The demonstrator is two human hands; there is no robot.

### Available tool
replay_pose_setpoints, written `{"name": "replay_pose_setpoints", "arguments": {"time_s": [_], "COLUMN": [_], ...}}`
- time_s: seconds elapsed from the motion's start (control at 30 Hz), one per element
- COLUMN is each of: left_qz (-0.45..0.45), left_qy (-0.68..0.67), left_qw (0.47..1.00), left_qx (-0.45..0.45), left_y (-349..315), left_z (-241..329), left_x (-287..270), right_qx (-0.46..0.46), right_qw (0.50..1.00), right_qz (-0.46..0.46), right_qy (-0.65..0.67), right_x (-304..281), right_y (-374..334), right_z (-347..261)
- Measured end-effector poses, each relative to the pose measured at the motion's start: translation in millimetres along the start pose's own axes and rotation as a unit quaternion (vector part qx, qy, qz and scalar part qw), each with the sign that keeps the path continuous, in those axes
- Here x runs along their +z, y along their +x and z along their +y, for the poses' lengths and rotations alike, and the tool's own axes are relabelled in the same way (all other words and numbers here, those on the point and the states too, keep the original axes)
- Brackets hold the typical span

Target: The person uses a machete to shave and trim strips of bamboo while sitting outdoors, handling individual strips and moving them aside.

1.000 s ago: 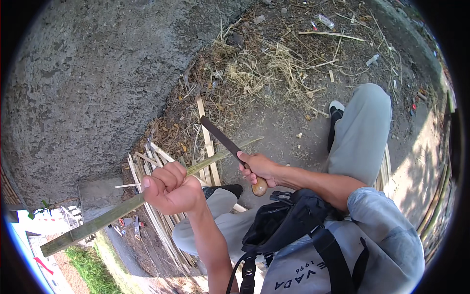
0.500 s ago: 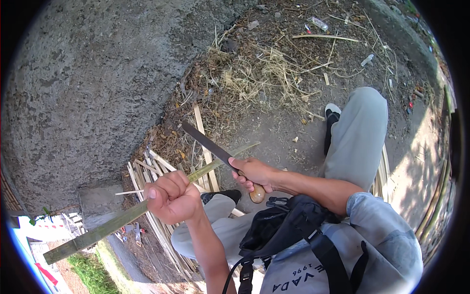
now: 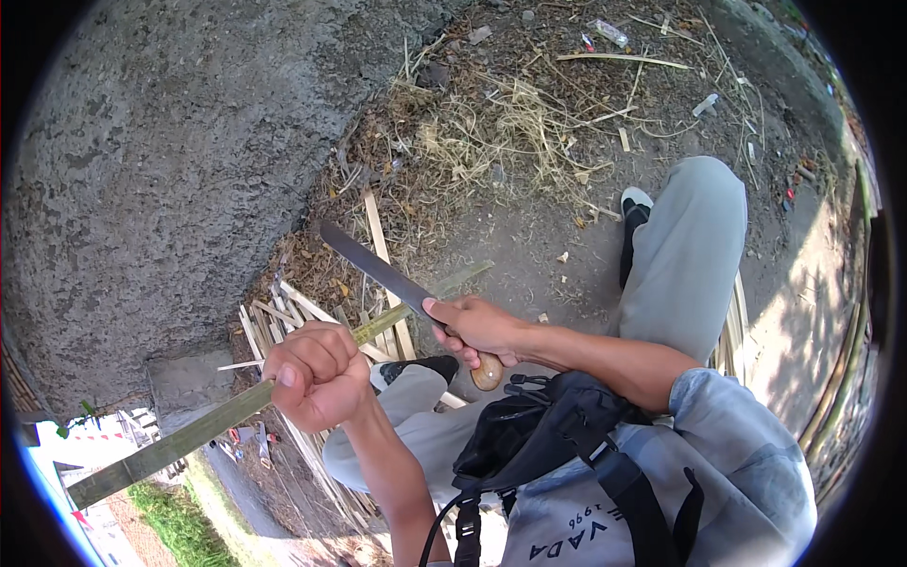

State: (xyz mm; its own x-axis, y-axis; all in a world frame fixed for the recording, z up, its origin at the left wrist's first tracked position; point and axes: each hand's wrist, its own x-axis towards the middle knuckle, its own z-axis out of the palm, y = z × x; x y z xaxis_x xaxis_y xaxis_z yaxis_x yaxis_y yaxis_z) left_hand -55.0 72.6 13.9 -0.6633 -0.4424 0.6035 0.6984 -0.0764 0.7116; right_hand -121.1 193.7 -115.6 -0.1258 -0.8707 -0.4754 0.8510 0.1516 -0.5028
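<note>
Both clamped: with left hand [image 3: 318, 375] around bamboo strip [image 3: 194, 435], likely steadying it; with right hand [image 3: 480, 326] around knife handle [image 3: 487, 372], probably for control.

Looking steeply down from the wearer's head, through the left of two paired fisheyes, upright, near above the right hand [image 3: 480, 329] just off centre and left hand [image 3: 318, 375] at eight o'clock, catching shirt [image 3: 746, 468] between four and five, wall [image 3: 189, 170] at ten

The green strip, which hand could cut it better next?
Right hand, probably: it grips the knife's wooden handle, and the blade crosses the green strip in view. The left hand grips the strip.
</note>
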Motion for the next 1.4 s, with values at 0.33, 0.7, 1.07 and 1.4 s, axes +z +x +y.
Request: {"name": "replay_pose_setpoints", "arguments": {"time_s": [0.33, 0.7, 1.07, 1.4], "left_qz": [-0.095, -0.078, 0.003, 0.109], "left_qy": [-0.035, -0.025, -0.014, 0.004], "left_qw": [0.995, 0.997, 1.0, 0.994], "left_qx": [-0.005, -0.013, 0.0, 0.027], "left_y": [2, 5, 4, 1], "left_z": [-2, -4, 1, -3], "left_x": [0, -2, -15, -4], "right_qx": [-0.026, -0.029, -0.018, -0.025], "right_qw": [0.997, 0.997, 0.998, 0.998], "right_qz": [0.047, 0.067, -0.063, -0.044], "right_qy": [-0.052, -0.024, -0.022, -0.038], "right_x": [-17, -15, 7, -7], "right_y": [17, 18, -1, 8], "right_z": [12, 12, 2, 9]}}
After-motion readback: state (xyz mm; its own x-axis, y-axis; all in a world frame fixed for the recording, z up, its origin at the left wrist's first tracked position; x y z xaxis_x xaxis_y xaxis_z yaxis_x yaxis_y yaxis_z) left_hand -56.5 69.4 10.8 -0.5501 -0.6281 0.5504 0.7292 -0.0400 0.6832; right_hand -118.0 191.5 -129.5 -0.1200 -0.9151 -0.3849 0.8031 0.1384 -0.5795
